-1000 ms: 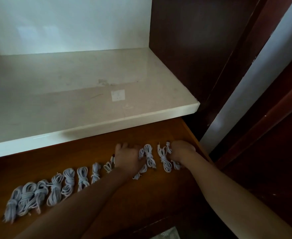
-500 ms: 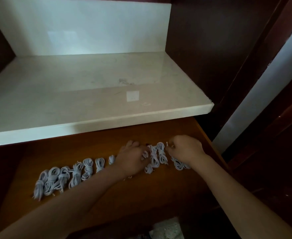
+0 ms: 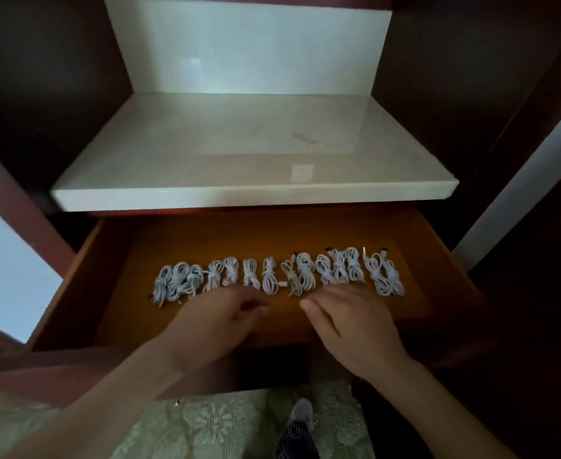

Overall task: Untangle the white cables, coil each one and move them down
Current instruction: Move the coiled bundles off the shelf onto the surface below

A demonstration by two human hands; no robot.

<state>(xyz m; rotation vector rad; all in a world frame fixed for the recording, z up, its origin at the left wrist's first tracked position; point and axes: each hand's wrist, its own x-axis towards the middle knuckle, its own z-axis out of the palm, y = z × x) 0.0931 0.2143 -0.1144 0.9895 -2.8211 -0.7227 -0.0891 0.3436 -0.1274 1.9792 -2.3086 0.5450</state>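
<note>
White cables (image 3: pixel 279 276) seen coiled in a row in the drawer (image 3: pixel 206 233), just beyond the fingertips. Left hand (image 3: pixel 219 323) loosely curled, right hand (image 3: pixel 351 326) relaxed; nothing held. Bundles judged light, limp, easily unwound: best pinched at the wrapped waist.

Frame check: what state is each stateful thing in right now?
drawer: pulled open.
white cables: coiled, lying in one row on the drawer floor.
left hand: loosely curled, holding nothing, in front of the row.
right hand: fingers extended, holding nothing, tips at the row's edge.
</note>
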